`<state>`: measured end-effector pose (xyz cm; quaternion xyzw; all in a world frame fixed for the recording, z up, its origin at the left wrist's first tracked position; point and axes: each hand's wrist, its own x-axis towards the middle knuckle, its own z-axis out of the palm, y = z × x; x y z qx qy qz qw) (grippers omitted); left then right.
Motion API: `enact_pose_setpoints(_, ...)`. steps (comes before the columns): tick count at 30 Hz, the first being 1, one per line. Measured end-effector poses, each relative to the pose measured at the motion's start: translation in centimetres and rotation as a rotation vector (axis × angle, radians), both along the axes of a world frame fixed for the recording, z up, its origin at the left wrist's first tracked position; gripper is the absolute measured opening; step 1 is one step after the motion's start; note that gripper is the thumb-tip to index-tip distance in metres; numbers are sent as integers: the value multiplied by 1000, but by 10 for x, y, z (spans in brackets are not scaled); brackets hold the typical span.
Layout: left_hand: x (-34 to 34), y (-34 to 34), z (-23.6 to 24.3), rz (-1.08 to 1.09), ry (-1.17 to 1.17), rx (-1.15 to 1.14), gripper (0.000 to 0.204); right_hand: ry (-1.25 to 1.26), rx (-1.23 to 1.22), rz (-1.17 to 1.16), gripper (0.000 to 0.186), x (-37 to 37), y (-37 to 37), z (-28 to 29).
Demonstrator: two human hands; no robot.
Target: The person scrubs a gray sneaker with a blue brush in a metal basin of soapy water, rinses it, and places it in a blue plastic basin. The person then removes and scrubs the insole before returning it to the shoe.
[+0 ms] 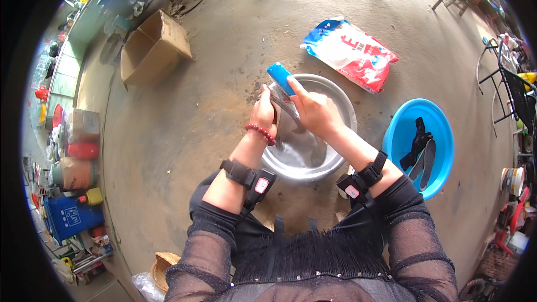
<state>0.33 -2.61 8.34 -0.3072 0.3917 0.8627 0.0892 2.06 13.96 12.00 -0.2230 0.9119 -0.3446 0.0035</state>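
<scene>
A round silver metal basin [348, 96] with water in it stands on the floor in front of me. Over its upper left rim, my left hand [265, 113] is closed on a long grey strap [288, 113] that hangs down into the basin. My right hand [320, 113] grips a blue scrubbing brush [280, 76] against the strap, index finger stretched along it. The underside of the brush is hidden. To the right, a blue plastic basin [444, 134] holds black and grey straps [418, 145].
A red, white and blue plastic bag [352, 51] lies beyond the metal basin. An open cardboard box [150, 50] sits at the far left. Boxes and a blue bin [72, 218] line the left wall; a black metal rack [512, 86] stands on the right.
</scene>
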Motion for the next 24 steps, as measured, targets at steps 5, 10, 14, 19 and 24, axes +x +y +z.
enact_pose_setpoints(5, -3, -8, 8, 147, 23, -107, 58, -109, -142, 156, 47, 3, 3, 6)
enact_pose_setpoints(10, 0, 4, 14, 79, 81, -214, 56, 169, -171, -29, 42, -12, 7, 14)
enact_pose_setpoints(14, -4, 4, 16, 141, 39, -184, 54, -14, -311, 6, 42, -12, 10, 13)
enact_pose_setpoints(19, -7, -9, 13, 263, 32, -137, 48, -82, -110, 93, 45, 2, 8, 15)
enact_pose_setpoints(24, -2, 5, 8, 81, 61, -184, 49, 87, -367, -39, 36, -12, 8, 24)
